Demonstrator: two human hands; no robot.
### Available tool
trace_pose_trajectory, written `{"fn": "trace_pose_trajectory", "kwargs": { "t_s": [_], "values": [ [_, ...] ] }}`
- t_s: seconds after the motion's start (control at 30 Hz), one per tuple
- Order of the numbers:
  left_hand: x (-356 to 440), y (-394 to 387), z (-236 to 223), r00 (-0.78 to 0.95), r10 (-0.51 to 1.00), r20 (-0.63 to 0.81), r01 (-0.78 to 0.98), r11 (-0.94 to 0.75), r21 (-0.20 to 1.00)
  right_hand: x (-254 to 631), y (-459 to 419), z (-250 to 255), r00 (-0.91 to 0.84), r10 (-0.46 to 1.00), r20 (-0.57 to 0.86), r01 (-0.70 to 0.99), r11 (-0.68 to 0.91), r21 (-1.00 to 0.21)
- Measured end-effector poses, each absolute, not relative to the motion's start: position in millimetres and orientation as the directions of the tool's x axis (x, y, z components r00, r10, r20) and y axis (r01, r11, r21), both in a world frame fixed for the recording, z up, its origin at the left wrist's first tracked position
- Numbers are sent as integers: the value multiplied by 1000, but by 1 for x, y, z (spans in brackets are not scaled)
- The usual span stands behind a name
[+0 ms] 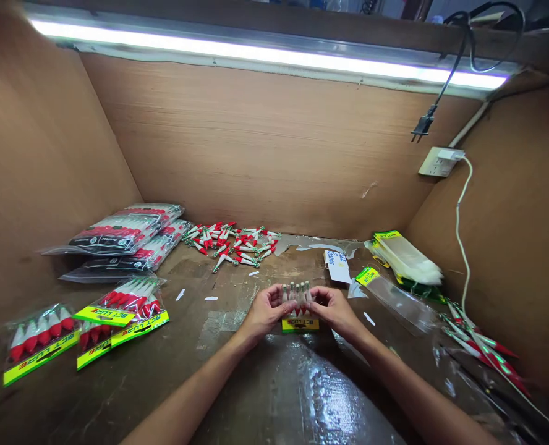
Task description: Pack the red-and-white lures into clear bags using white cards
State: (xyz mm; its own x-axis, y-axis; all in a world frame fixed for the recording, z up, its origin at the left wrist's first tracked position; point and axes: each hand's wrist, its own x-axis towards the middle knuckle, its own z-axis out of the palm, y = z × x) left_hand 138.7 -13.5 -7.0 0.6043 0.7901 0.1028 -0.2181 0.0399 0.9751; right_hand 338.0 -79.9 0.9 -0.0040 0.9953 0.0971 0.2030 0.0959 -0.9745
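Note:
Between my hands, at the middle of the table, is a clear packet of fishing lures (pixel 300 323) with a yellow "BCT LURE" header on the side toward me. Several red and white lures stand side by side in it, their pale tips pointing away. My left hand (pixel 274 308) pinches the packet's left side with thumb and fingers. On the opposite side my right hand (pixel 326 309) grips it the same way. The fingers partly cover the lures' middles.
Filled lure packets (pixel 126 309) lie at left, before stacked bulk bags (pixel 121 235). Loose lures (pixel 232 241) are heaped at the back. Empty header bags (pixel 404 259), a white card (pixel 337 267) and larger lures (pixel 483 346) lie right. A black plug (pixel 423 125) hangs above an outlet (pixel 434 162).

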Motion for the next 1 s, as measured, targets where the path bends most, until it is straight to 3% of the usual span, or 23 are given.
{"fn": "trace_pose_trajectory", "kwargs": {
  "t_s": [0.2, 0.33, 0.43, 0.67, 0.87, 1.0],
  "values": [
    [136, -14, 7, 499, 859, 113, -182, -24, 983, 336, -83, -2, -65, 995, 70, 267, 85, -960],
    [132, -15, 12, 461, 885, 65, -157, 9, 988, 331, -84, 9, -95, 990, 107, 221, 126, -967],
    [130, -19, 14, 480, 877, 28, -149, 51, 987, 326, -77, 23, -55, 985, 161, 162, 168, -973],
    [124, -17, 20, 487, 873, -17, -153, 105, 983, 313, -55, 30, 80, 987, 137, 152, 124, -981],
    [121, -4, 12, 481, 876, -39, -172, 138, 975, 314, -49, 18, 30, 993, 113, 160, 107, -981],
    [121, -6, 9, 588, 804, -90, -134, 206, 969, 320, -44, 16, 67, 986, 155, 159, 143, -977]
  ]
}}
